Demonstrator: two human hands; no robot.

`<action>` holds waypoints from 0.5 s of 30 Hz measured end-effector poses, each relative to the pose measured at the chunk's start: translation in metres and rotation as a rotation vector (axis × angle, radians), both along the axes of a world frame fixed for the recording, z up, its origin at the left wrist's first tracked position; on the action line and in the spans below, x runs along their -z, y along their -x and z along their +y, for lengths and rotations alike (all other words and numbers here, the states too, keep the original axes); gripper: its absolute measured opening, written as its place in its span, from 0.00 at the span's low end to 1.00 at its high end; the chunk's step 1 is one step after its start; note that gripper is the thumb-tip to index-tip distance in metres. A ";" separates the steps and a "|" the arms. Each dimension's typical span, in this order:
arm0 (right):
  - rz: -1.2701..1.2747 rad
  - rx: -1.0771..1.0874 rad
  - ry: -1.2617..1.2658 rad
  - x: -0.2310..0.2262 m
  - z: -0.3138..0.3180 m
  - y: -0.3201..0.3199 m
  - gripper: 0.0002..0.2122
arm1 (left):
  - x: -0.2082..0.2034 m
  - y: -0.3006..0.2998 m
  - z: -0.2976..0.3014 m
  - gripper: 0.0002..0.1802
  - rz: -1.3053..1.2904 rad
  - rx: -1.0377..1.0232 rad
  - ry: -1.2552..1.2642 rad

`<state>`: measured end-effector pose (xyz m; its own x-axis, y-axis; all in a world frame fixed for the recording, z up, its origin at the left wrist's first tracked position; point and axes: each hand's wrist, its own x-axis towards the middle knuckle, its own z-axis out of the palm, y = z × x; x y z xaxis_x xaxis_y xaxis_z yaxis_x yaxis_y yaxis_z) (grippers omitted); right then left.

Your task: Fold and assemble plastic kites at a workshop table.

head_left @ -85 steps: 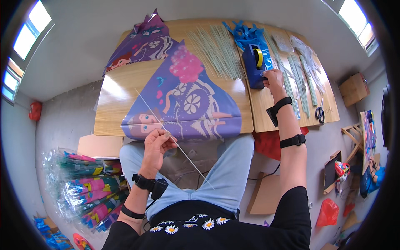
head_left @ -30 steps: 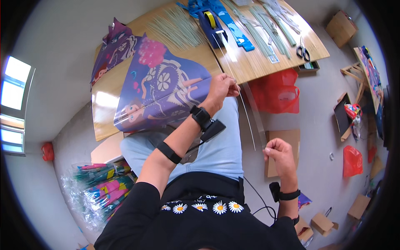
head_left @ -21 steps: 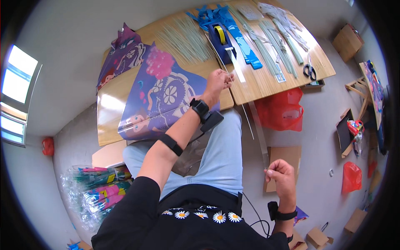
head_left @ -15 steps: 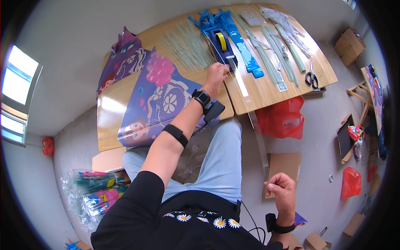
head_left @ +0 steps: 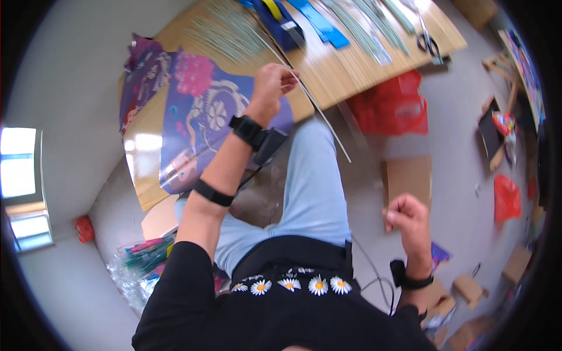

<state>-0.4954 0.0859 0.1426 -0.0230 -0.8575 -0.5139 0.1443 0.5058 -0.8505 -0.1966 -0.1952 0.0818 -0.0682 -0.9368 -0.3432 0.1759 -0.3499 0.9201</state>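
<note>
My left hand (head_left: 270,89) is raised over the table's front edge, its fingers closed on a thin pale stick (head_left: 328,124) that slants down toward my knee. Beyond it stands a dark blue tape dispenser (head_left: 285,32) with a yellow core. A purple printed sheet (head_left: 196,140) with pink flowers lies to the left under my forearm. To the right, my right hand (head_left: 408,221) is low beside my thigh, thumb and fingers pinched together. A faint, blurred strip of clear tape (head_left: 354,124) hangs off the table edge; its end at my right fingers is hard to see.
Loose pale sticks (head_left: 225,35), blue strips (head_left: 319,23), bundled sticks and black-handled scissors (head_left: 427,44) lie on the table. A red plastic bag (head_left: 392,108) hangs below its edge. Cardboard (head_left: 410,175) lies on the floor; wrapped packages (head_left: 143,263) sit at lower left.
The view has shifted, moving the table upward in the picture. My left hand has come away from the dispenser toward me, and the pale stick now shows plainly in it. My right hand stays pinched.
</note>
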 end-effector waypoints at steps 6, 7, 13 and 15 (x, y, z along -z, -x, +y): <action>-0.028 0.032 -0.040 0.013 0.002 -0.005 0.03 | -0.015 0.034 0.082 0.04 0.007 0.022 -0.099; -0.039 0.031 -0.029 0.015 0.003 -0.005 0.03 | -0.011 0.038 0.085 0.04 0.010 0.027 -0.103; -0.046 0.011 -0.036 0.014 0.004 -0.007 0.03 | -0.008 0.054 0.094 0.02 0.048 0.007 -0.090; -0.033 -0.008 -0.028 0.014 0.007 -0.007 0.03 | 0.002 0.055 0.093 0.02 0.070 0.043 -0.080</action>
<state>-0.4886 0.0925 0.1286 0.0013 -0.8430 -0.5379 0.1676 0.5305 -0.8310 -0.2518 -0.1022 0.0803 -0.1346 -0.9024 -0.4094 0.2222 -0.4301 0.8750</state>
